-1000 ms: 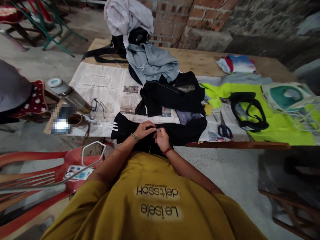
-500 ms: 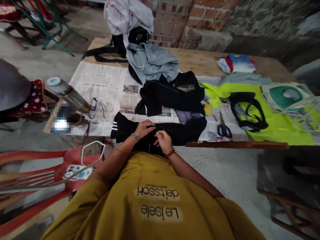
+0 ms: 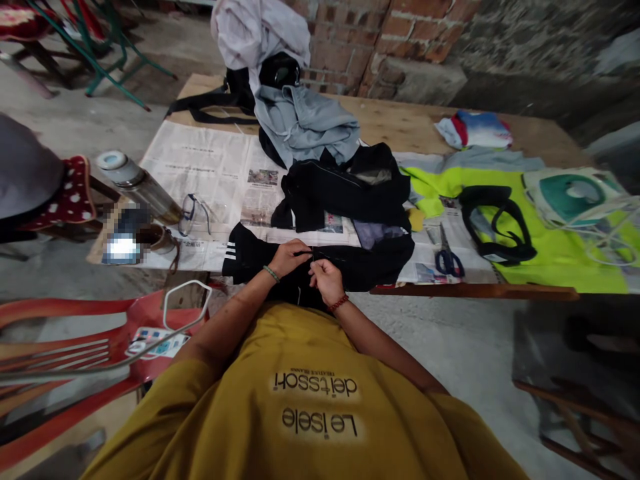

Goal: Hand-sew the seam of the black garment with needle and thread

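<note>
Black, white-striped cloth garment, pinched in your left hand, could slip if grip slackens; your right hand pinches narrowly, contents unclear.

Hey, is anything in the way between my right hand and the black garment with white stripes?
Nothing visible: your right hand is right at the black garment, close beside your left hand. The scissors lie off to the right, away from both hands.
</note>
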`<state>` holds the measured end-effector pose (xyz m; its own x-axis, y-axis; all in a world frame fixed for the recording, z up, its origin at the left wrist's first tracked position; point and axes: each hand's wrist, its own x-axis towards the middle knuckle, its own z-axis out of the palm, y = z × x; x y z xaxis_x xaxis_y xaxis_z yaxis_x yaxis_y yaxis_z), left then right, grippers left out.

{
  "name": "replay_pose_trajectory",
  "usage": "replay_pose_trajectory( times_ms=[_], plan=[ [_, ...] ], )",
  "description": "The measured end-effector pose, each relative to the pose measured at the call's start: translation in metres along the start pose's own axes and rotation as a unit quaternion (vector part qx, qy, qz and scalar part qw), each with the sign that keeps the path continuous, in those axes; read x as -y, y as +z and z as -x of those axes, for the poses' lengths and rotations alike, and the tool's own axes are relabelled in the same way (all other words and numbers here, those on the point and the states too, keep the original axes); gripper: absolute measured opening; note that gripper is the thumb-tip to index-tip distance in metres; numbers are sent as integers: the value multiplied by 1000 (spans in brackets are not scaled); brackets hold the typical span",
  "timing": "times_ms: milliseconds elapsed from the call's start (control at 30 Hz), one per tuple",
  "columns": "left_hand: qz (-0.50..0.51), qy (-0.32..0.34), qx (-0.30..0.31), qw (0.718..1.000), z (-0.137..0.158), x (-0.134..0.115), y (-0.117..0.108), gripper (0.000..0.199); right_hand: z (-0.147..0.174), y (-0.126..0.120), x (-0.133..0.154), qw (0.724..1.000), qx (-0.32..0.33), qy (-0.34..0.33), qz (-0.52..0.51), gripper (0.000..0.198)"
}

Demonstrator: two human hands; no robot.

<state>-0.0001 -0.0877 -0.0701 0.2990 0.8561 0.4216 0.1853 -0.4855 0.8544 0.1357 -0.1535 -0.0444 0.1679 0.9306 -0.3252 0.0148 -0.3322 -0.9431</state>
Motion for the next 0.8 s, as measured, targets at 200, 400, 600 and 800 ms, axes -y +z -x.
replay_pose_trajectory(
  times_ms=[200, 400, 600, 800],
  plan=[
    [-1, 15, 27, 1000, 2, 1, 0, 8, -12, 6, 4, 1000, -17, 12, 14, 27],
    [-40, 2, -12, 999, 3, -1, 2, 10, -2, -29, 32, 965, 58, -109, 231, 34],
    [-41, 11, -12, 999, 3, -4, 0, 9, -21, -63, 71, 865, -98, -339, 355, 26],
    [-57, 14, -12, 998, 4, 1, 0, 9, -70, -33, 67, 915, 158, -109, 355, 25]
  ],
)
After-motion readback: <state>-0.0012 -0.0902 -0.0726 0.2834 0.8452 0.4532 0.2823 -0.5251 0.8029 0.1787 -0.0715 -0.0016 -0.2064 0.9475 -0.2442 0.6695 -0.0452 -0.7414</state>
